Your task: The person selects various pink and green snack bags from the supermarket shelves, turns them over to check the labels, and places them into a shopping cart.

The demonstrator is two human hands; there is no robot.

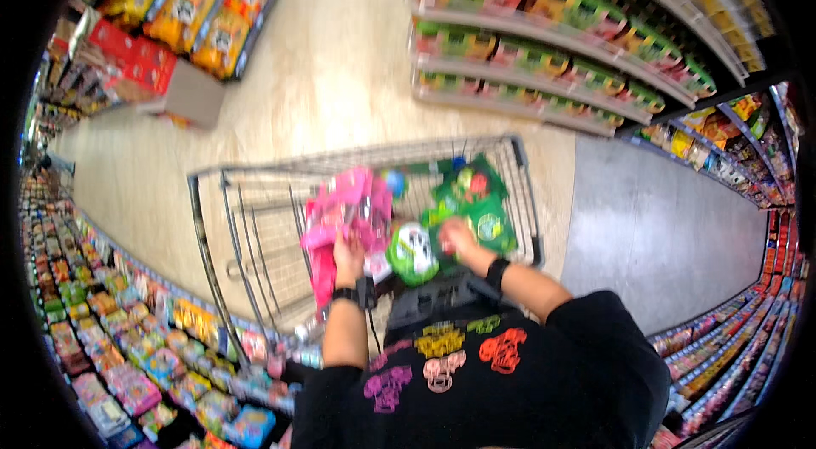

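A wire shopping cart (529,207) stands in front of me, with several packages inside. My left hand (349,256) grips the lower edge of a bright pink plastic package (347,207) at the middle of the cart. Over the cart's right part, my right hand (456,236) touches the green bags; blur hides whether its fingers hold anything. Under and beside that hand lie a dark green bag (491,226) and another green bag with a red picture (473,184). Between my hands sits a round green-and-white package with a panda face (414,251).
Shelves of green boxed goods (510,60) rise ahead on the right. A rack of orange snack bags (185,9) and a red-and-grey carton (185,86) stand ahead on the left. Low shelves of packets (146,347) run along my left, with more shelving (733,340) on the right.
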